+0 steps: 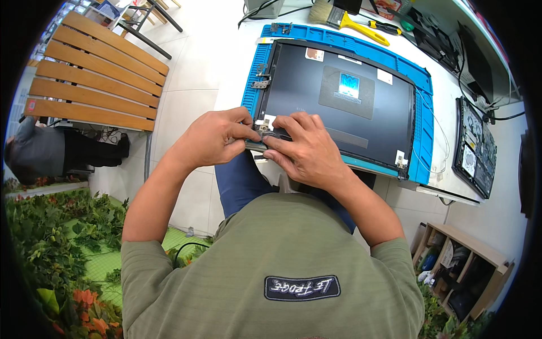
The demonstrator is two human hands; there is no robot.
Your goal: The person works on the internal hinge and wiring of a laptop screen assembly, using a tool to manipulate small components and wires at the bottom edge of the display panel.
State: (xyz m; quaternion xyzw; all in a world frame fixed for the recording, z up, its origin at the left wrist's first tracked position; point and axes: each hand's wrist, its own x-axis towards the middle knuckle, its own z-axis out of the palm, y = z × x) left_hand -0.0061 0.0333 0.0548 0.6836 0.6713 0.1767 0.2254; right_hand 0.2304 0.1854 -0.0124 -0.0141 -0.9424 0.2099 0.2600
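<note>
A dark laptop lid point(293, 73) with its inner side up lies on a blue repair mat point(424, 135). Both hands meet at its near left corner. My left hand point(217, 135) is closed there, its index finger and thumb pressed against the corner next to a small metal hinge mount point(263, 124); what they grip is hidden. Beside it my right hand point(307, 144) pinches a thin dark strip point(278, 134) along the near edge of the lid; whether it is cable or trim I cannot tell. Loose metal hinges point(261, 82) rest on the mat's left side.
An opened laptop base point(477, 147) with its board exposed sits at the right on the white table point(443, 164). Behind the mat lie a yellow-handled brush point(361, 28) and a screwdriver point(385, 26). A thin cable loops at the right. A slatted wooden bench point(96, 73) stands left.
</note>
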